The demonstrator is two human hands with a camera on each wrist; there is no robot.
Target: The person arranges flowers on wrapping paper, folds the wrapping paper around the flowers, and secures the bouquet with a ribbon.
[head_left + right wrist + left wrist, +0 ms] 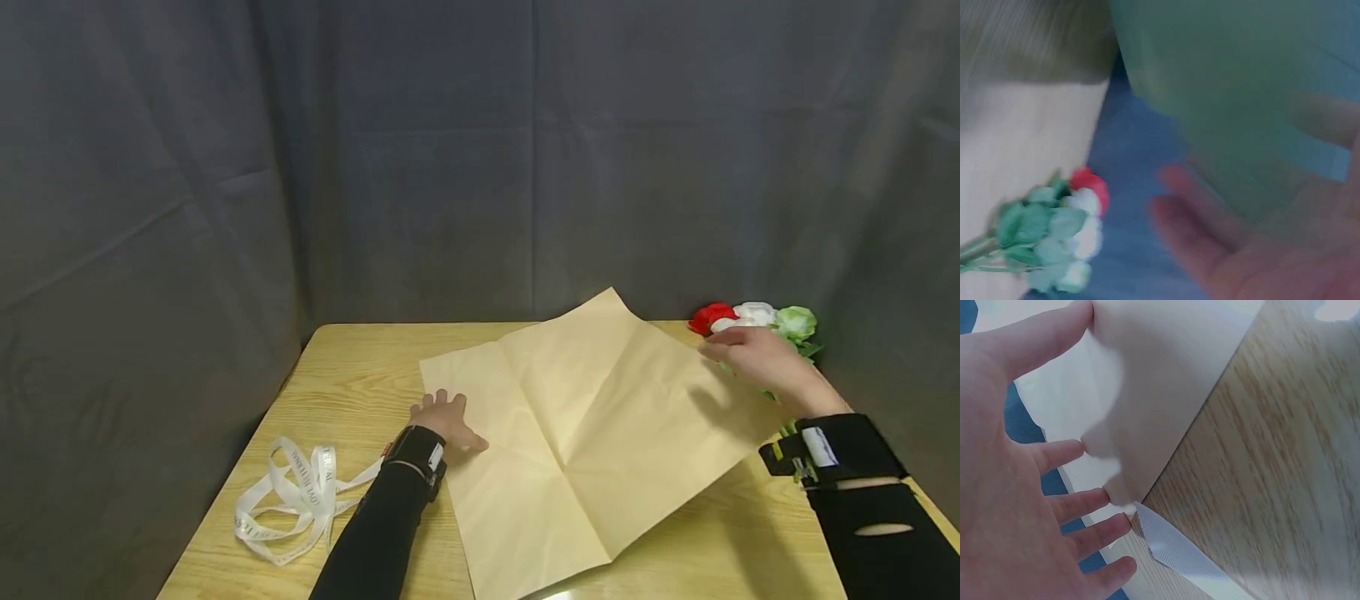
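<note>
Paper (pixel 540 442), tan and creased, spreads from the middle of our tabletop (pixel 360 367) toward its right edge, the right side raised off the wood and one corner showing past the far edge against dark curtain (pixel 435 167). We hold our left hand (pixel 446 419) with fingers spread at the sheet's left edge, thumb over it. Our right hand (pixel 765 367) is at the lifted side; blur keeps us from telling whether it pinches the sheet. Near the tabletop's left edge we have looped white ribbon (pixel 326 475); at the far right corner, red, white and pale green flowers (pixel 753 314).
</note>
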